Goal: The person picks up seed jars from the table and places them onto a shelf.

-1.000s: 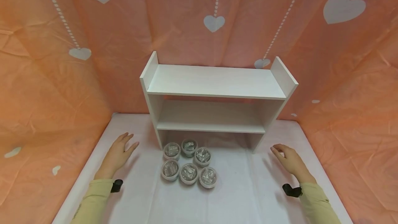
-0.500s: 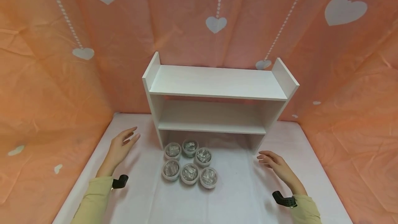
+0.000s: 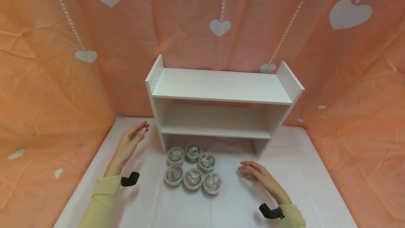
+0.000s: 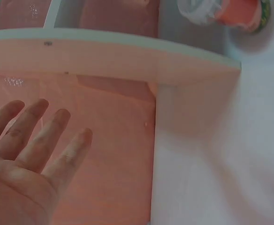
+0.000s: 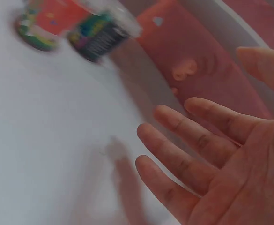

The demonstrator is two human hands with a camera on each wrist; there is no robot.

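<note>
Several small round tubs (image 3: 193,178) with clear lids stand in a cluster on the white-covered table, in front of the shelf's left half. Silvery wrapped contents show through their lids. The right wrist view catches two tubs with colourful labels, one red-orange (image 5: 57,18) and one dark (image 5: 99,37). My left hand (image 3: 128,143), fingers extended and holding nothing, is beside the left side panel of the white shelf (image 3: 215,134). To the right of the tubs my right hand (image 3: 259,177) hovers over the table, fingers loosely extended, palm bare in its wrist view.
The white shelf unit has two boards and raised side panels, and stands at the back of the table (image 3: 234,207). Orange cloth (image 3: 190,20) with white hearts hangs behind it and on both sides. Each wrist carries a black camera mount (image 3: 130,179).
My right hand has moved left toward the tubs. My left hand has moved forward and right, closer to the shelf's side. The tubs and shelf stay in place.
</note>
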